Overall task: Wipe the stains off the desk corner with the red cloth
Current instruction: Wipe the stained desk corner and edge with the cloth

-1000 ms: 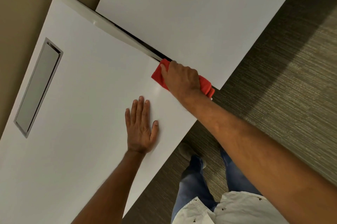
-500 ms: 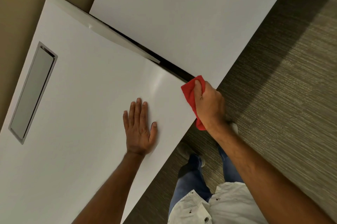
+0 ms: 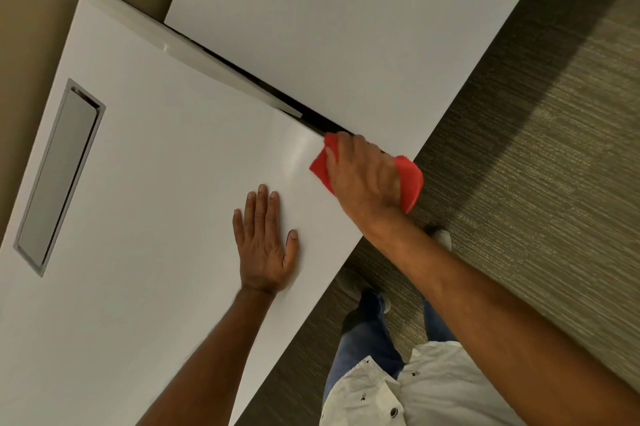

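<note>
- A grey recessed cable hatch (image 3: pixel 60 176) sits shut.
- A second white surface (image 3: pixel 363 20) adjoins across a dark gap.
- Striped grey-brown carpet (image 3: pixel 536 200) covers the floor.

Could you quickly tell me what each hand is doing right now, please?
Left hand: open, flat on the desk.
Right hand: closed on the red cloth.

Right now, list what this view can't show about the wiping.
Head view only:
- Stains at the desk corner: covered by the right hand and the red cloth.
- Most of the cloth: hidden under that hand.
- Desktop under the left hand: hidden by the flat palm.
</note>
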